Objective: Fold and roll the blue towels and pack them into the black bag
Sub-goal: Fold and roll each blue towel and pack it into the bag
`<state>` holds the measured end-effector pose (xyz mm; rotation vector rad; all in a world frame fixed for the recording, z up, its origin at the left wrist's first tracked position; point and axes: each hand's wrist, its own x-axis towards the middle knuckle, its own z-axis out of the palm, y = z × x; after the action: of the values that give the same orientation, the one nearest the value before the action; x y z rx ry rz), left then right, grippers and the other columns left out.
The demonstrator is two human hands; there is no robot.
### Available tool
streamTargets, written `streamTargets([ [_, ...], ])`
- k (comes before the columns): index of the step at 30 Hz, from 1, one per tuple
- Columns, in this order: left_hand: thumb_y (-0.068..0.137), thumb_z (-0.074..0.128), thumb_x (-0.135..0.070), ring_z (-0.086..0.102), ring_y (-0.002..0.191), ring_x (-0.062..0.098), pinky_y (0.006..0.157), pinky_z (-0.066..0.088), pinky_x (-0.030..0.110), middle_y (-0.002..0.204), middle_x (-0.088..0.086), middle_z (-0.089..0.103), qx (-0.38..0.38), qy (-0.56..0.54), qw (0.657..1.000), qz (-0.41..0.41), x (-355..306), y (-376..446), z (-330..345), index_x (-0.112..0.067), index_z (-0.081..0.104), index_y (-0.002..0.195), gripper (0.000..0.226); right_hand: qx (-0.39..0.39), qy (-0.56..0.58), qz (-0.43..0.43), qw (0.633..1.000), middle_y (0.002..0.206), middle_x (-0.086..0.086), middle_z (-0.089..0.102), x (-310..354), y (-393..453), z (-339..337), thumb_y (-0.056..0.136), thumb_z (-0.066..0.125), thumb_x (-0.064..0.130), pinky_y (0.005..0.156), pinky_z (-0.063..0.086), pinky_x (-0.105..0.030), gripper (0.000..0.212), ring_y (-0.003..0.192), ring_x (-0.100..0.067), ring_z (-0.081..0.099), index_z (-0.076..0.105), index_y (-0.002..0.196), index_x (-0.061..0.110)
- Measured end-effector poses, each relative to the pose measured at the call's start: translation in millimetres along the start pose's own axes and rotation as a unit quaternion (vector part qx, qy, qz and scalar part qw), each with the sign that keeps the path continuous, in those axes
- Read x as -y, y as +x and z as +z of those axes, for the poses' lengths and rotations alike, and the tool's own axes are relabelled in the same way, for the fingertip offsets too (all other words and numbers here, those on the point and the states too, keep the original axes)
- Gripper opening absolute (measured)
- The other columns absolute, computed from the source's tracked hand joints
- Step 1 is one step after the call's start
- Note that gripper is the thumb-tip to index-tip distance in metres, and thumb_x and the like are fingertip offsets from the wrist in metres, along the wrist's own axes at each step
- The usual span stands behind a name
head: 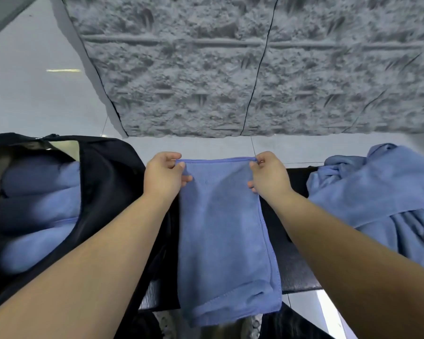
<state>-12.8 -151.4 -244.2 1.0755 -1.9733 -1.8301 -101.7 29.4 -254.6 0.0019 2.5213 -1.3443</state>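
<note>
Far left: black bag (108, 172) lies open, w/ several rolled blue towels (42, 192) packed side by side inside. Just right of it, left hand (163, 177) pinches the top left corner of a folded blue towel (225, 241), fingers curled round the edge, thumb on the near side. Towel is held up by its top hem, stretched flat btwn both hands, hanging down in front of a dark bench (296, 265); bottom edge drops past the bench's near edge. Right hand (267, 174) pinches the top right corner the same way, fingers curled on the cloth. Far right: loose pile of blue towels (377, 192) heaped on the bench, unfolded. Behind: pale floor (34, 94) and a rough grey mat (230, 69).
</note>
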Motion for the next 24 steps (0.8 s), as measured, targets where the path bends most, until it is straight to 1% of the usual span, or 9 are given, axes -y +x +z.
streamTargets([
  [5,0.094,0.049,-0.006,0.066,0.069,0.012,0.081,0.054,0.032,0.107,0.001,0.053,-0.012,0.02,0.999,0.037,9.7,10.0,9.7,-0.016,0.053,0.111,0.02,-0.001,-0.009,-0.006,1.0,0.076,-0.004,0.048,-2.7,12.7,13.5,0.099,0.038,0.021,0.061,0.04,-0.035,0.008,0.075,-0.033,0.062,0.041,0.093,0.017],
  [7,0.094,0.051,-0.007,0.066,0.089,0.014,0.092,0.05,0.034,0.119,0.001,0.051,0.005,0.037,0.998,0.046,12.6,10.0,11.9,-0.018,0.051,0.123,0.031,0.004,-0.008,-0.005,1.0,0.078,0.0,0.049,-2.1,12.3,15.0,0.099,0.039,0.021,0.062,0.041,-0.035,0.006,0.089,-0.038,0.065,0.041,0.096,0.017],
  [9,0.092,0.054,-0.009,0.057,0.109,0.012,0.096,0.045,0.023,0.13,-0.002,0.05,0.03,0.096,0.994,0.053,16.1,5.2,10.3,-0.022,0.045,0.134,0.045,0.019,-0.012,-0.011,1.0,0.086,0.004,0.054,1.0,4.7,12.2,0.096,0.043,0.018,0.065,0.045,-0.035,0.006,0.091,-0.032,0.065,0.043,0.102,0.018],
  [12,0.091,0.054,-0.009,0.058,0.098,0.005,0.069,0.043,0.004,0.127,-0.003,0.055,0.075,0.131,0.986,0.07,23.5,-16.9,2.9,-0.025,0.049,0.13,0.043,0.042,-0.023,-0.023,0.999,0.1,0.009,0.051,3.5,-23.6,2.4,0.092,0.049,0.014,0.063,0.041,-0.02,0.024,0.085,-0.013,0.057,0.045,0.116,0.018],
  [14,0.089,0.059,-0.01,0.058,0.099,0.007,0.073,0.042,0.009,0.122,-0.001,0.057,0.094,0.151,0.98,0.09,31.0,-38.2,-2.7,-0.026,0.058,0.113,0.029,0.065,-0.028,-0.035,0.997,0.105,0.01,0.054,-0.7,-48.4,-5.8,0.091,0.053,0.015,0.061,0.04,-0.009,0.026,0.086,-0.006,0.053,0.052,0.117,0.018],
  [17,0.086,0.066,-0.015,0.058,0.091,0.008,0.08,0.04,0.015,0.101,-0.005,0.061,0.134,0.21,0.964,0.092,40.3,-75.4,-10.9,-0.024,0.064,0.098,0.015,0.155,-0.058,-0.015,0.986,0.086,0.012,0.058,-13.5,-88.0,-14.5,0.088,0.061,0.019,0.06,0.039,-0.002,0.015,0.077,-0.001,0.054,0.06,0.103,0.02],
  [20,0.085,0.067,-0.022,0.055,0.084,0.007,0.078,0.041,0.016,0.088,-0.013,0.052,0.163,0.282,0.942,0.084,50.3,-115.1,-24.5,-0.019,0.067,0.096,0.012,0.236,-0.127,0.015,0.963,0.096,0.008,0.058,-27.1,-130.4,-29.1,0.087,0.065,0.026,0.074,0.043,-0.013,0.02,0.083,-0.003,0.055,0.059,0.106,0.025],
  [22,0.085,0.066,-0.029,0.053,0.085,0.002,0.075,0.041,0.012,0.094,-0.01,0.048,0.177,0.304,0.934,0.067,56.2,-137.7,-36.1,-0.027,0.062,0.093,0.009,0.275,-0.187,0.029,0.943,0.113,0.004,0.052,-38.8,-149.6,-38.8,0.088,0.062,0.028,0.078,0.042,-0.02,0.032,0.097,-0.01,0.055,0.055,0.119,0.024],
  [24,0.082,0.069,-0.035,0.051,0.09,0.003,0.074,0.038,0.009,0.1,-0.008,0.045,0.2,0.33,0.922,0.045,61.9,-154.9,-46.8,-0.03,0.057,0.094,0.017,0.275,-0.255,0.003,0.927,0.116,0.0,0.047,-51.4,-160.6,-44.6,0.09,0.057,0.022,0.079,0.044,-0.024,0.033,0.096,-0.014,0.053,0.053,0.122,0.018],
])
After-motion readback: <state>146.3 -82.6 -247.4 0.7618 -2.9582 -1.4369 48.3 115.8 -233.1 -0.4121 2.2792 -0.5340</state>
